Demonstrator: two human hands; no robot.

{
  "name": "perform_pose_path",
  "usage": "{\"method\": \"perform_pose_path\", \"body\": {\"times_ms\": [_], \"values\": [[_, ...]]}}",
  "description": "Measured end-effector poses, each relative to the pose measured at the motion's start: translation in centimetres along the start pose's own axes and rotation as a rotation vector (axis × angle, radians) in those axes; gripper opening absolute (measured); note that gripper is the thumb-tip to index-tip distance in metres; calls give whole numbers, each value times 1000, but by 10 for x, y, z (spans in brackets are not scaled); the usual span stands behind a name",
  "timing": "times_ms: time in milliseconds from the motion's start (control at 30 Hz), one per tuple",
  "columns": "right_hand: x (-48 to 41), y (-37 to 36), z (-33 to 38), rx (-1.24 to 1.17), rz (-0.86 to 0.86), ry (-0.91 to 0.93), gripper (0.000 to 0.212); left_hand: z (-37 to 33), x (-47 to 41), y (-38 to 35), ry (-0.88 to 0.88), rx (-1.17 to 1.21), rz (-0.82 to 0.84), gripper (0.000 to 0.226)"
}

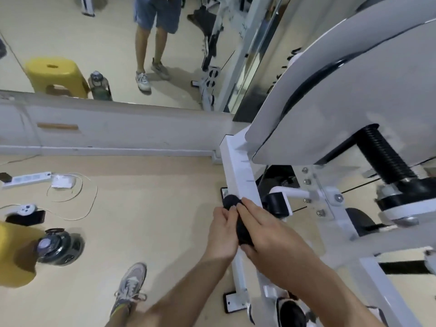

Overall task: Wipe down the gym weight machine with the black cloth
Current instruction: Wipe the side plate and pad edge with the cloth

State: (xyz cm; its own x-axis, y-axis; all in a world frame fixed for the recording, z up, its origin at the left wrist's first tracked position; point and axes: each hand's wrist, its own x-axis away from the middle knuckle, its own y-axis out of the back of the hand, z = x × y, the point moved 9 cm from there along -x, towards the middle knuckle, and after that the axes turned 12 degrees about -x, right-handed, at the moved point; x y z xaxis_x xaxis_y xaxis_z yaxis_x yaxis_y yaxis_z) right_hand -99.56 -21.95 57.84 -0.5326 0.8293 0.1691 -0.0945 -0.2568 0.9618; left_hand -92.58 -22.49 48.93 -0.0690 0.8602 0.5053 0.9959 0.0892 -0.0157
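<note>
Down on the floor (146,208) at the far left, a power strip (27,179) lies near the wall with a white adapter (61,181) beside it and thin cable (77,197) looping away. Below that sits a yellow stool (11,253), and a dark bottle (55,246) stands just beside its right edge. Both show again in the mirror (106,43) above the wall base, along with a person's legs and sneakers. Nearer the middle, the person's own shoe (131,287) is planted on the floor. Moving right, the left hand (223,232) comes up against the white frame bar (240,175) of the machine (342,102), its fingers curled round the left side of the black cloth (238,223). The cloth is bunched and pressed on the bar's lower stretch, its rounded end poking out above the fingertips. The right hand (271,234) lies over the cloth from the other side, fingers stretched forward across it and thumb tucked under, so it grips the cloth too. Just right of the hands a black roller pad (276,204) sticks out from the frame on a white tube. Farther right is a bolted bracket (316,192), then a ribbed black post (384,156) rising under the big grey shroud.
</note>
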Motion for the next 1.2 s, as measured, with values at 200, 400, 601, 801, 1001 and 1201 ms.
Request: {"method": "perform_pose_path", "body": {"times_ms": [200,400,601,801,1001,1201], "values": [[-70,-14,-5,33,-156,-264,84,-48,-98,23,-184,-111,-44,13],[-124,-15,-6,-106,-281,-413,94,-108,-181,50,-372,-123,-15,29],[-119,9,-12,-120,-529,-558,62,-121,-167,38,-493,-269,424,58],[-121,8,-10,-54,-658,-558,53,-129,-205,34,-430,-257,576,58],[-122,8,-4,-7,-732,-473,55,-200,-210,-7,-592,-361,828,49],[-125,5,-3,63,-707,-494,49,-181,-176,-13,-881,-824,662,50]]}}
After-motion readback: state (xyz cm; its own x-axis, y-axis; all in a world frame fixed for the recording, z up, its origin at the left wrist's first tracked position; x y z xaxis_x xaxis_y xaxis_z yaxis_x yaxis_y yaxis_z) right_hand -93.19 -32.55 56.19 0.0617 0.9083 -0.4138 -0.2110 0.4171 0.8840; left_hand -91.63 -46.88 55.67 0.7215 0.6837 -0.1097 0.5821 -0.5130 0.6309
